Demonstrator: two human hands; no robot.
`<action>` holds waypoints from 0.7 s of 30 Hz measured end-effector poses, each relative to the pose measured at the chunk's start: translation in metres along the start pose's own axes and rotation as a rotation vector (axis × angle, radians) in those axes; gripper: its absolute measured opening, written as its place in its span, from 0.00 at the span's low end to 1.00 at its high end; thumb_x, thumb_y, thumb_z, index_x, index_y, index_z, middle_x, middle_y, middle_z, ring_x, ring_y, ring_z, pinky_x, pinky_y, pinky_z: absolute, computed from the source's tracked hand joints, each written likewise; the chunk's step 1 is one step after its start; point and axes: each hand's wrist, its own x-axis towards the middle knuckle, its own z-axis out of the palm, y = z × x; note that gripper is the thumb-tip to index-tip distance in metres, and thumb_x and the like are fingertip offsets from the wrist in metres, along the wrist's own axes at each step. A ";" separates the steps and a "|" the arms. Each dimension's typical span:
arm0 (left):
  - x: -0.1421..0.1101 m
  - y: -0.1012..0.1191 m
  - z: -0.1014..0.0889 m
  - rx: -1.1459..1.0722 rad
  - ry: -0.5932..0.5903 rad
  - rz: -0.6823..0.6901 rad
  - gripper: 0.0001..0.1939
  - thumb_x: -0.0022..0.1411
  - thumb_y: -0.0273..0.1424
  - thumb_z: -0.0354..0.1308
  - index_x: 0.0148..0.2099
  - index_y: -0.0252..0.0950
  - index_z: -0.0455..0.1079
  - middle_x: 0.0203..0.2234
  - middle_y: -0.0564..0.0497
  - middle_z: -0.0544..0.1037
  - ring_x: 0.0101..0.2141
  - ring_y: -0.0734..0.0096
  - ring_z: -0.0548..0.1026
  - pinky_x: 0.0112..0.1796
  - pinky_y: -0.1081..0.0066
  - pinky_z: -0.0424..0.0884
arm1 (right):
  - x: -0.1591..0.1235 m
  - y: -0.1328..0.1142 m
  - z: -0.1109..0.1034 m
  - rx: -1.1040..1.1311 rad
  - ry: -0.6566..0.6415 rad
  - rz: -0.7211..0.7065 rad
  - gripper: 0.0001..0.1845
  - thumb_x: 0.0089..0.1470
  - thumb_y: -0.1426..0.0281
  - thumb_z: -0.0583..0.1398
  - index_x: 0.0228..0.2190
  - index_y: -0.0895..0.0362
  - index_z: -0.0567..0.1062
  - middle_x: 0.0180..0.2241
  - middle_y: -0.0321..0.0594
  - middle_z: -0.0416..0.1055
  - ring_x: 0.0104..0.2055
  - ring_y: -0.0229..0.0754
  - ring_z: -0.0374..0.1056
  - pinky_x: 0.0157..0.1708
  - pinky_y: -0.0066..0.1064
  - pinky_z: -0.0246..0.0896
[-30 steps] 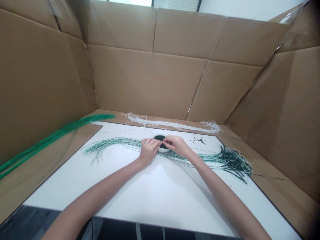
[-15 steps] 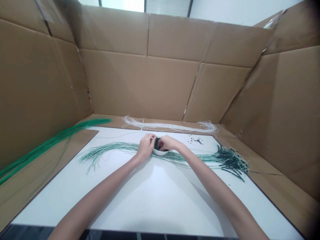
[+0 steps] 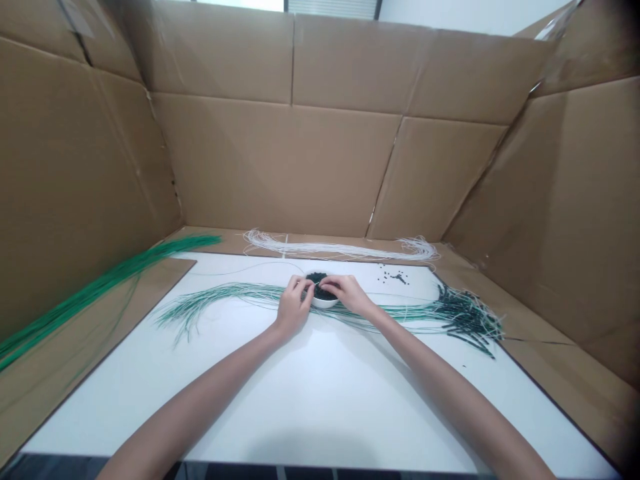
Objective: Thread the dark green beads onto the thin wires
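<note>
Facing each other over the white bowl [image 3: 325, 304] of dark beads [image 3: 316, 277] on my counter [image 3: 320, 387], my left grip [image 3: 293, 305] and right grip [image 3: 350, 294] curl inward, pinching or parted I cannot tell; green strands [image 3: 245, 290] stretch sideways past it, dark ends [image 3: 463, 313] pointing right.

Daylight whitens the window [image 3: 245, 4] at 12 o'clock, and the pale board [image 3: 310, 380] shines, faintly shadowed towards 6 o'clock. Darkness rims the edge around 2 o'clock. Centrally, small dark pieces [image 3: 316, 276] blur together.

The right hand [image 3: 350, 294] has lifted from the dark beads [image 3: 317, 276].
</note>
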 end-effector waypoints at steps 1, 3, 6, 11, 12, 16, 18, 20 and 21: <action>-0.001 0.000 0.000 0.005 -0.002 -0.001 0.08 0.59 0.30 0.45 0.34 0.36 0.64 0.31 0.51 0.65 0.32 0.75 0.66 0.36 0.74 0.63 | -0.001 -0.001 0.001 0.055 0.025 0.021 0.11 0.48 0.68 0.54 0.29 0.58 0.75 0.29 0.39 0.73 0.30 0.38 0.67 0.34 0.28 0.59; -0.001 -0.001 0.001 0.010 -0.005 0.002 0.08 0.59 0.30 0.45 0.34 0.36 0.65 0.31 0.51 0.65 0.32 0.75 0.66 0.35 0.74 0.63 | -0.002 -0.001 0.001 0.182 0.064 0.067 0.10 0.46 0.67 0.56 0.28 0.59 0.74 0.28 0.40 0.73 0.30 0.39 0.67 0.33 0.29 0.60; -0.002 0.000 0.001 0.014 0.004 0.023 0.08 0.59 0.30 0.45 0.34 0.36 0.65 0.30 0.51 0.66 0.32 0.75 0.67 0.35 0.74 0.63 | -0.003 0.004 0.002 0.384 0.081 0.112 0.11 0.43 0.66 0.58 0.29 0.60 0.73 0.28 0.41 0.73 0.31 0.40 0.68 0.35 0.30 0.61; -0.002 0.005 -0.001 0.032 0.029 0.109 0.08 0.59 0.30 0.46 0.35 0.35 0.65 0.31 0.50 0.66 0.33 0.75 0.67 0.36 0.74 0.64 | -0.006 0.012 0.001 0.544 0.046 0.108 0.12 0.44 0.64 0.57 0.29 0.59 0.72 0.27 0.39 0.72 0.32 0.38 0.67 0.38 0.32 0.60; -0.003 0.006 -0.001 0.034 0.028 0.134 0.08 0.59 0.30 0.46 0.35 0.35 0.65 0.31 0.50 0.66 0.33 0.75 0.67 0.36 0.74 0.64 | -0.006 0.012 0.000 0.547 0.044 0.106 0.12 0.45 0.64 0.57 0.29 0.59 0.72 0.27 0.39 0.71 0.32 0.38 0.67 0.38 0.32 0.60; -0.004 0.007 0.000 0.045 0.005 0.190 0.08 0.60 0.30 0.45 0.36 0.35 0.65 0.31 0.49 0.66 0.33 0.74 0.67 0.37 0.74 0.65 | -0.007 0.008 -0.002 0.535 0.039 0.117 0.13 0.46 0.63 0.56 0.29 0.59 0.72 0.25 0.38 0.71 0.31 0.37 0.66 0.37 0.31 0.59; -0.004 0.006 0.001 0.044 0.000 0.188 0.09 0.60 0.30 0.44 0.37 0.35 0.64 0.32 0.49 0.66 0.33 0.75 0.67 0.37 0.74 0.65 | -0.008 0.006 -0.003 0.534 0.038 0.125 0.13 0.46 0.62 0.56 0.29 0.60 0.72 0.25 0.38 0.70 0.31 0.37 0.66 0.37 0.31 0.59; -0.004 0.006 0.002 0.038 0.002 0.185 0.09 0.60 0.30 0.44 0.38 0.35 0.64 0.32 0.49 0.66 0.33 0.75 0.67 0.37 0.74 0.65 | -0.009 0.004 -0.003 0.538 0.039 0.131 0.13 0.46 0.62 0.56 0.29 0.60 0.72 0.25 0.38 0.70 0.31 0.37 0.66 0.37 0.31 0.59; -0.004 0.005 0.002 0.035 0.003 0.185 0.08 0.60 0.30 0.44 0.38 0.35 0.64 0.32 0.49 0.66 0.33 0.75 0.67 0.37 0.74 0.65 | -0.009 0.004 -0.004 0.540 0.040 0.135 0.13 0.46 0.62 0.56 0.29 0.60 0.72 0.25 0.38 0.70 0.31 0.37 0.65 0.37 0.31 0.59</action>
